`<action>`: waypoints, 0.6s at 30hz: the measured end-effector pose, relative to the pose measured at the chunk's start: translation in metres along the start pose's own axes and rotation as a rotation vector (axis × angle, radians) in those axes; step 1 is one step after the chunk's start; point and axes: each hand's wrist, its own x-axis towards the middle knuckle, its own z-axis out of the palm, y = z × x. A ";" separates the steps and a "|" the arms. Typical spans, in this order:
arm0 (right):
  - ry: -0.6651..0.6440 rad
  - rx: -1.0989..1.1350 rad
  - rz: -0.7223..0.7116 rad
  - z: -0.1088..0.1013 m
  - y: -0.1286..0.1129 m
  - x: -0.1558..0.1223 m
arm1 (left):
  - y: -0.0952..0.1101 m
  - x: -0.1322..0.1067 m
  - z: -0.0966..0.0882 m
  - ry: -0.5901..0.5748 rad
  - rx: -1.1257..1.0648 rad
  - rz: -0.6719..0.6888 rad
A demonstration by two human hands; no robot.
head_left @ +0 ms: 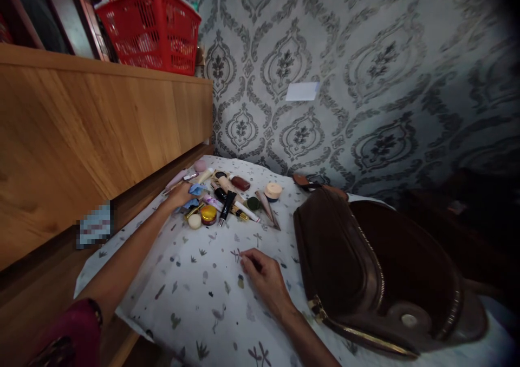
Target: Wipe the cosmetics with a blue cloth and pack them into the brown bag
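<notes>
My left hand reaches into a pile of cosmetics on a patterned white cloth. Its fingers are closed at a crumpled light-blue piece, which may be cloth or wrapping. Close by lie a gold-lidded jar, a small cream-coloured pot, a black tube and a white tube. My right hand hovers over or rests on the bare cloth in front of the pile. Its fingers are curled in, thumb near the forefinger, with nothing visible in them.
To the right a dark brown bag lies with its zip undone. A round beige-topped jar and a dark red case sit at the pile's far side. A wooden cabinet borders the left, carrying a red basket. Patterned wallpaper stands behind.
</notes>
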 end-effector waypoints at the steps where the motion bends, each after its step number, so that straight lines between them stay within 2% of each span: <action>1: -0.001 0.002 -0.002 0.000 0.000 0.000 | 0.001 0.000 0.000 -0.030 0.040 0.003; 4: -0.008 0.000 -0.010 0.000 -0.001 0.000 | 0.012 -0.001 0.006 -0.102 0.163 0.004; 7: 0.000 -0.009 -0.012 -0.002 -0.004 -0.001 | 0.024 -0.001 0.012 -0.108 0.251 -0.022; 10: -0.008 -0.003 -0.022 -0.003 -0.007 -0.002 | 0.030 -0.007 0.017 -0.048 0.307 -0.060; 14: -0.008 0.016 -0.030 -0.005 -0.009 -0.003 | 0.028 -0.018 0.020 0.046 0.340 -0.089; 18: -0.007 0.004 -0.027 -0.005 -0.008 -0.003 | 0.026 -0.019 0.023 0.080 0.310 -0.086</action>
